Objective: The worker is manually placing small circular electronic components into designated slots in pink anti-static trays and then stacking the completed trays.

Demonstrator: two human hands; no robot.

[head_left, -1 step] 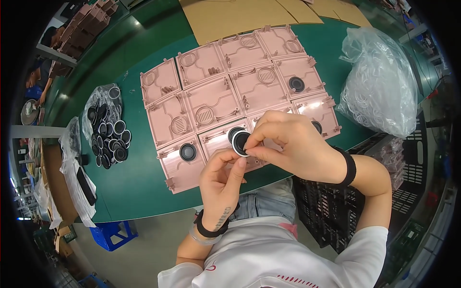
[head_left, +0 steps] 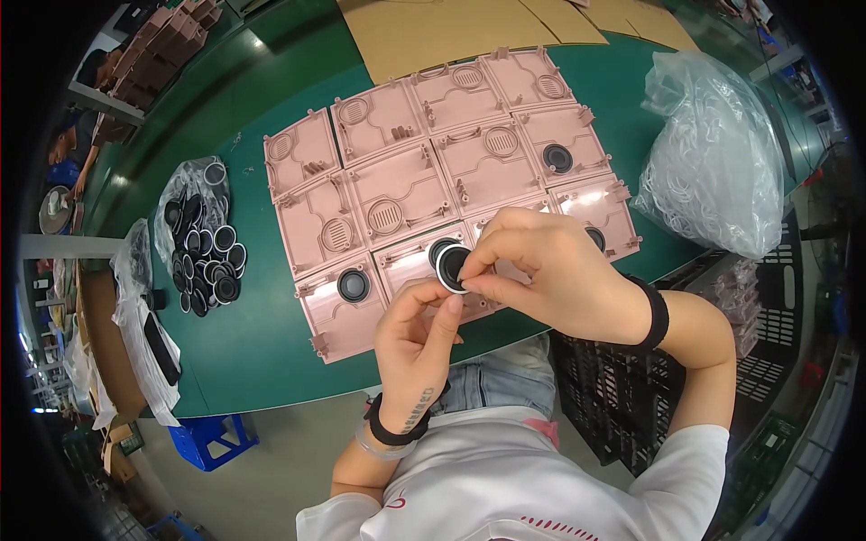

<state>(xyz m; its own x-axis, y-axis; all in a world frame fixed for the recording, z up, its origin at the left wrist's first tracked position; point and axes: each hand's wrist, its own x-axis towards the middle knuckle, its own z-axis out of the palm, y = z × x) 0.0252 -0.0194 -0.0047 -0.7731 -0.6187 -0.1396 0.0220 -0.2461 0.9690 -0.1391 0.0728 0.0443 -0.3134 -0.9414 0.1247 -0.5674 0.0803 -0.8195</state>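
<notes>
Between my two hands is a round black speaker disc (head_left: 452,268) with a white ring round its rim. My left hand (head_left: 417,329) pinches its lower edge with thumb and fingers. At its right edge, the thumb and forefinger of my right hand (head_left: 541,266) are pressed together on the rim. Just behind it, another black disc (head_left: 442,246) sits in a pink plastic panel (head_left: 406,261). The pink panels lie in rows under and beyond my hands. Black discs also sit in the front left panel (head_left: 353,286) and in a right-hand panel (head_left: 557,159). My right hand partly hides the front panels.
A pile of black discs with white rings (head_left: 212,261) spills from a clear bag at left. At right stands a large clear bag of white rings (head_left: 713,158). Cardboard (head_left: 469,32) lies along the far side. Black crates (head_left: 604,388) and a blue stool (head_left: 212,442) stand below the green table.
</notes>
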